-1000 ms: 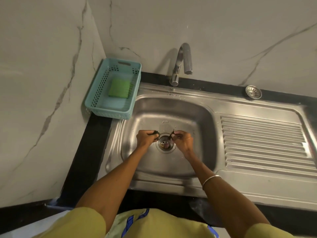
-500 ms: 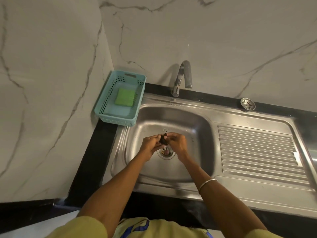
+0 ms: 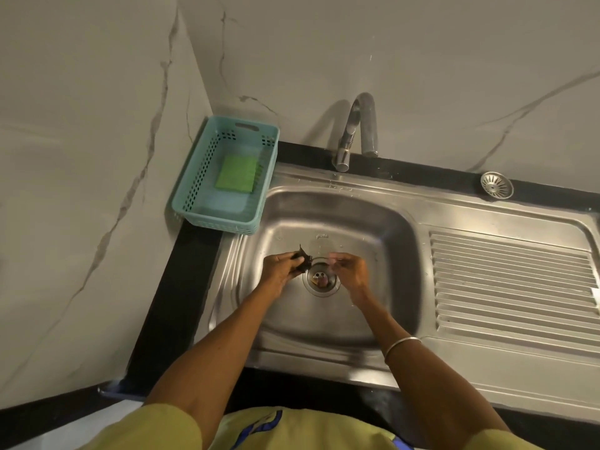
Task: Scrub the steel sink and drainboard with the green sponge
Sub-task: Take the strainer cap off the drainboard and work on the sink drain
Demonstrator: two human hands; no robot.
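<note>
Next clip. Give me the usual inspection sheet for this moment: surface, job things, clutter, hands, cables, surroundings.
Surface: stainless steel sink basin with ribbed steel drainboard to its right, set in a black countertop.
Job's things: flat green sponge lying in the teal perforated plastic basket, untouched.
Clutter: round steel drain strainer on the back ledge; small dark scrap.
Hands: left hand grips the scrap; right hand blurred, beside the open drain.
Cables: nothing seen.
Surroundings: curved chrome tap, marble-look walls.

Teal basket (image 3: 194,190), tap (image 3: 357,125) — strainer (image 3: 496,185) beyond.
</note>
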